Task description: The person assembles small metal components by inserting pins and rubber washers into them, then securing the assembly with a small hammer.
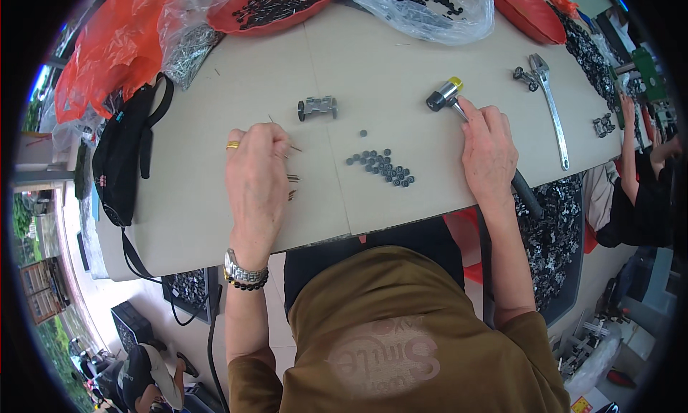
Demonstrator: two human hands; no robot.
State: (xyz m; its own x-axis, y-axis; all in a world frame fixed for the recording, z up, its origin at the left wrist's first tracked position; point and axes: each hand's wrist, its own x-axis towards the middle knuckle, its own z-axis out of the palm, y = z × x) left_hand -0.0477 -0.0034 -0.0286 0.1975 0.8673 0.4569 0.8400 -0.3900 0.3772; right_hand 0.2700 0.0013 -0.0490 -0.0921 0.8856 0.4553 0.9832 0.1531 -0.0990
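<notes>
a: head view, looking down: the left hand [256, 171] lies knuckles-up on the surface [215, 219], grip curled in over thin metal pins [292, 178]. a few pin tips poke out just right of its fingers.

b: is it actually pinching one?

a: i cannot tell; the back of the hand hides the fingertips, though one thin pin seems to stick up past them.

b: and the right hand [489, 154]?

a: wrapped shut around the dark handle of a small mallet [446, 95]. the handle runs under the palm, with the head up and to the left of the knuckles, resting on the surface.

b: where do the parts lie?

a: a cluster of small black wheels [381, 166] sits between the two grips, a little nearer the right. the little wheeled chassis [317, 108] is farther out, above the left grip and to its right, its long axis running left-right.
</notes>
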